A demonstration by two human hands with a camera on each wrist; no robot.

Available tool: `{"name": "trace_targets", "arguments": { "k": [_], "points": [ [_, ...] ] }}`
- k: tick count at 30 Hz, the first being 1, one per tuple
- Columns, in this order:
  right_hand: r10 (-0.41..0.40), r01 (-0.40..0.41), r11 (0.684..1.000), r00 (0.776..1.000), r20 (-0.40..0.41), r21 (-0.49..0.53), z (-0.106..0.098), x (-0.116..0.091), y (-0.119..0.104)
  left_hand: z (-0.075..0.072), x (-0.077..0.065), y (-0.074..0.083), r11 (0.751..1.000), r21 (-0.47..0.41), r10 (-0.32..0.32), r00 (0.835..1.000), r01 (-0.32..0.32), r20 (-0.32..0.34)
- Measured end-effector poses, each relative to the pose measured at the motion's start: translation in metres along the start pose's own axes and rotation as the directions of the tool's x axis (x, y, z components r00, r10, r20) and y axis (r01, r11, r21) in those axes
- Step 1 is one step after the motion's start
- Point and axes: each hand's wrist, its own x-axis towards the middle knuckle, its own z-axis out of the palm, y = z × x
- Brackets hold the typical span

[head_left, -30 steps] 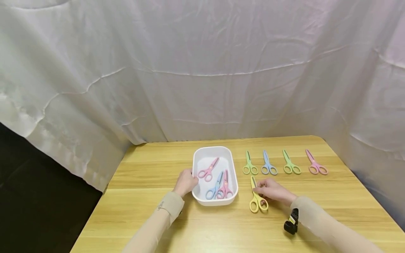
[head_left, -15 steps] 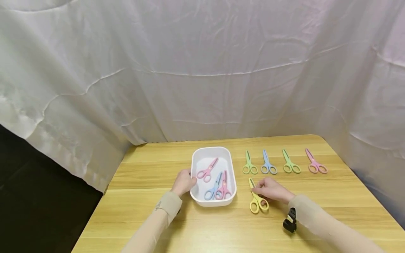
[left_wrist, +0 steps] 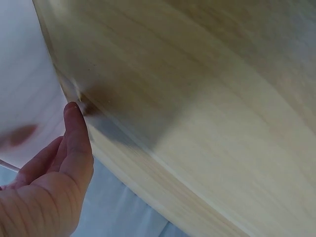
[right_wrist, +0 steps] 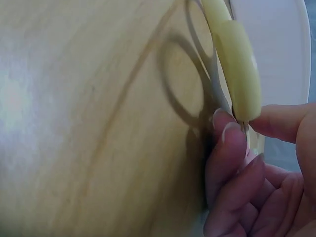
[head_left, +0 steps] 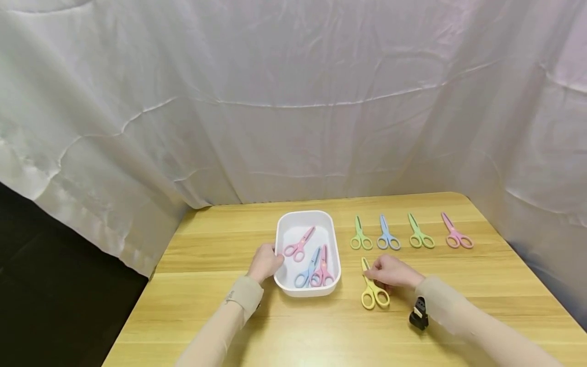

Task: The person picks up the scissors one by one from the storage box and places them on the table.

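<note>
My left hand (head_left: 266, 262) holds the left side of a white plastic tray (head_left: 308, 293), its thumb over the rim; in the left wrist view the fingers (left_wrist: 76, 143) lie along the outer wall. Inside the tray are two pink scissors (head_left: 300, 248) and a blue pair (head_left: 311, 269), one pink pair overlapping the blue. To the tray's right, my right hand (head_left: 393, 272) pinches yellow scissors (head_left: 369, 285) around the middle, blade pointing away from me. In the right wrist view the yellow handle (right_wrist: 239, 69) sits just off the table and casts a ring-shaped shadow.
Behind my right hand lies a row of scissors: green (head_left: 359, 235), blue (head_left: 387, 235), green (head_left: 418, 235) and pink (head_left: 454, 235). Bare wooden table (head_left: 220, 244) stretches to the left of the tray. A pale curtain (head_left: 293, 137) hangs behind the table.
The tray has shifted very slightly left with my left hand. The yellow scissors have tilted a little, their tip moving left, while my right hand keeps its pinch. The view drifts slightly.
</note>
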Motion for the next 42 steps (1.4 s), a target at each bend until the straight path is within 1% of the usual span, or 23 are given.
{"name": "trace_targets", "arguments": {
  "k": [4,8,12,17,24,29,36,42],
  "points": [
    [-0.010,0.011,1.000,1.000,0.027,-0.003,-0.002,-0.001,-0.002,0.000,-0.001,0.000,1.000,0.008,0.009,1.000,-0.009,-0.002],
    [-0.021,0.021,1.000,0.999,0.026,-0.012,-0.003,-0.002,-0.003,0.001,-0.001,0.000,1.000,0.009,0.009,1.000,-0.009,-0.002],
    [-0.014,0.015,1.000,1.000,0.026,-0.022,-0.003,-0.002,-0.005,0.001,0.001,0.000,1.000,0.013,0.009,1.000,-0.009,-0.004],
    [0.009,-0.009,0.998,1.000,0.002,-0.064,-0.003,0.000,-0.010,0.000,0.001,0.001,1.000,0.019,0.011,1.000,-0.011,-0.005],
    [0.033,-0.040,0.989,0.998,-0.050,-0.142,0.004,0.007,-0.008,0.000,-0.001,0.002,1.000,0.009,0.008,1.000,-0.008,-0.004],
    [0.038,-0.046,0.988,0.998,-0.053,-0.148,0.007,0.008,-0.007,0.001,-0.003,0.002,1.000,0.000,-0.002,1.000,0.002,-0.002],
    [0.066,-0.073,0.987,0.996,-0.053,-0.140,0.006,0.008,-0.009,0.002,-0.002,0.002,1.000,0.010,0.006,1.000,-0.006,-0.005],
    [0.058,-0.064,0.990,0.997,-0.054,-0.126,0.005,0.008,-0.010,0.002,-0.001,0.003,1.000,-0.002,-0.004,1.000,0.004,0.004]
  ]
}}
